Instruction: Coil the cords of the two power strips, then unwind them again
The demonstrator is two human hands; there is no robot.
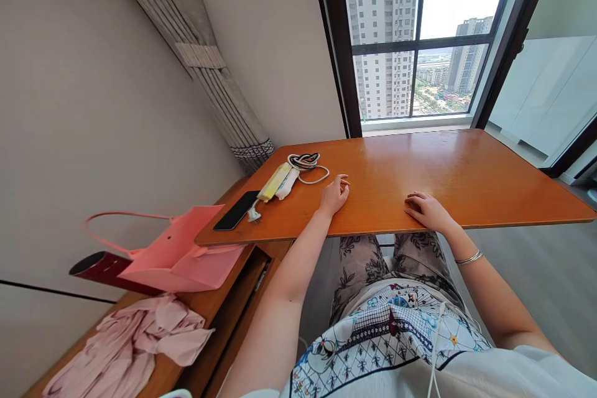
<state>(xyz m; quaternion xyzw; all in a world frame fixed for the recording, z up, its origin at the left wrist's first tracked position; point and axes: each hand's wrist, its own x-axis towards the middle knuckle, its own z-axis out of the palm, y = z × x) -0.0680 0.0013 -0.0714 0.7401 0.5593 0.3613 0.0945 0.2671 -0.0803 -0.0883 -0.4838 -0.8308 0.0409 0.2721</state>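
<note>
My left hand rests on its side on the brown wooden table, fingers loosely bent and holding nothing. Flat near the table's front edge lies my right hand, with a silver bracelet on that wrist; it is empty too. Left of my left hand are a coiled cable in white and black, a yellow pack and a white pack beside it. A white plug sits closer to me, next to a black phone.
A pink bag with a dark red cylinder stands on a wooden cabinet to the left. Pink cloth lies crumpled in front of it. Beyond the table are a curtain and a window.
</note>
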